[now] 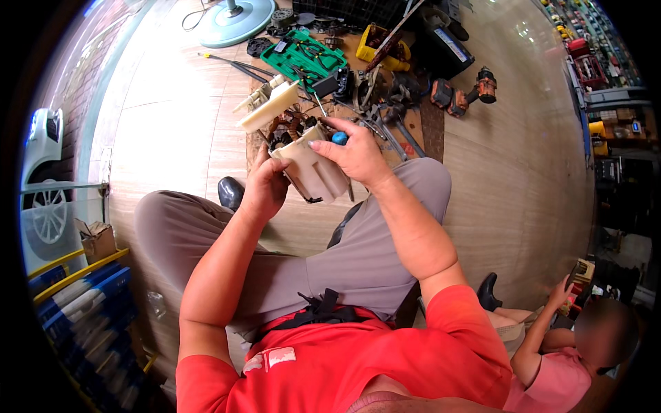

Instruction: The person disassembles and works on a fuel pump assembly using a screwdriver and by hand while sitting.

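Note:
Both my hands grip an off-white plastic housing (315, 172) with dark parts and brownish corrugated hose in its open top. My left hand (267, 179) is closed on its left side, thumb across the upper edge. My right hand (354, 155) is wrapped on its right, thumb on the front face and fingers at the rim. A cream plastic flange with fittings (265, 110) sits just above the housing; whether it is attached I cannot tell. A small blue round part (339, 138) shows beside my right fingers.
Ahead lie a green tool case (301, 56), hand tools (403, 141), a yellow bin (377, 45), a black battery (444, 48), an orange-black power tool (475, 93) and a round pale-blue base (234, 24). A seated person (551, 365) holds something at lower right. Blue-yellow racking (82, 310) stands at left.

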{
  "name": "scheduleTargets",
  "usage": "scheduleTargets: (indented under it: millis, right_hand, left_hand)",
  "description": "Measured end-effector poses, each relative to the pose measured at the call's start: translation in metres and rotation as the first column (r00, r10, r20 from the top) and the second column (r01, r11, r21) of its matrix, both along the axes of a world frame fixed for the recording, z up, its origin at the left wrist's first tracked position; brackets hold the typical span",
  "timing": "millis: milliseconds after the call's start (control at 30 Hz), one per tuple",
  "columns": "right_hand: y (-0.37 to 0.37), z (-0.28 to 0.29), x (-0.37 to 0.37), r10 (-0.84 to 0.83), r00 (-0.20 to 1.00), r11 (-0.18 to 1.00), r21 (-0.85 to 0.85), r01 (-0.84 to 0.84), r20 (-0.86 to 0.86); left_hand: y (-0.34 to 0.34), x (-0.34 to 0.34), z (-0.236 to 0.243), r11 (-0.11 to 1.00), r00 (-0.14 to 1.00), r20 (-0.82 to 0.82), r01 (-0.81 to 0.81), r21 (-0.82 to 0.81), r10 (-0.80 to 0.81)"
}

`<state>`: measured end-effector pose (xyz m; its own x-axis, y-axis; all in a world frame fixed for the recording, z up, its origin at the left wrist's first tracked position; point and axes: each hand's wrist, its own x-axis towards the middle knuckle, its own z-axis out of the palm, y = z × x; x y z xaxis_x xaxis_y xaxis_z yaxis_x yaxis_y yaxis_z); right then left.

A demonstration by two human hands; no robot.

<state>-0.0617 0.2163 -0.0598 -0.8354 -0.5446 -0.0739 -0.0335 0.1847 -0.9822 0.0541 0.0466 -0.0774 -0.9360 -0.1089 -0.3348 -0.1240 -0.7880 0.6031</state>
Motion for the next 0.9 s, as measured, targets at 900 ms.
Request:
scheduleTargets:
  millis: [900]
  right_hand:
    - [-0.010, 0.012, 0.020, 0.120, 0.887, 0.933, -0.355, 0.053, 0.447]
  left_hand:
    - [0.008, -0.002, 0.009, 0.862, 0.983, -0.133, -0.179, -0.475, 0.130]
